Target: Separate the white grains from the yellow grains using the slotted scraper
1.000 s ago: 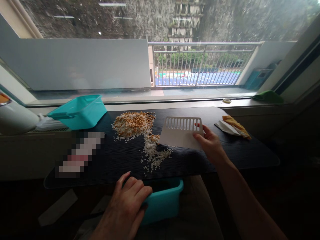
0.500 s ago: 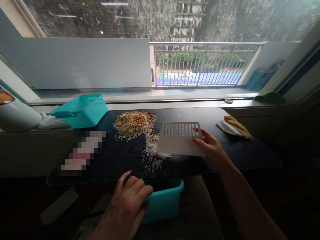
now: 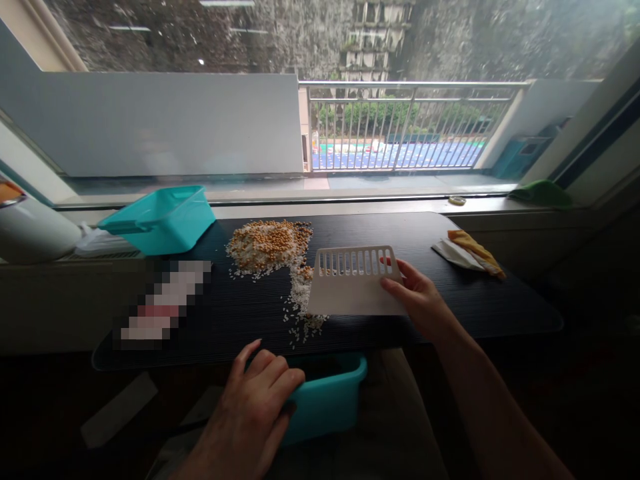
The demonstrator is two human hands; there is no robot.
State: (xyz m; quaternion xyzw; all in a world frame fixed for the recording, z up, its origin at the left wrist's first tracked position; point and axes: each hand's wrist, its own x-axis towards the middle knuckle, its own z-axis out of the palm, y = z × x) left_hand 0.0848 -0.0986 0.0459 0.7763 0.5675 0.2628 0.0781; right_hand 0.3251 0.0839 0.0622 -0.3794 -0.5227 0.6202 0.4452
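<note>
My right hand (image 3: 419,293) pinches the right side of a flat white slotted scraper (image 3: 356,293), its slots toward the window. The scraper's left edge covers part of a trail of white rice grains (image 3: 299,297). That trail runs from a mound of yellow beans and rice (image 3: 270,243) toward the table's front edge. Below that edge, my left hand (image 3: 260,393) grips the rim of a turquoise bin (image 3: 327,403), fingers over the near-left side. The bin's inside is dark, so its contents cannot be made out.
A second turquoise bin (image 3: 165,220) stands at the back left of the black table (image 3: 400,230). A blurred-out flat item (image 3: 167,303) lies in front of it. At the right is a crumpled yellow and white packet (image 3: 470,253). A tape roll (image 3: 456,201) rests on the windowsill.
The scraper in my right hand has shifted slightly left and toward me, now covering more of the rice trail. My left hand stays on the bin's rim.
</note>
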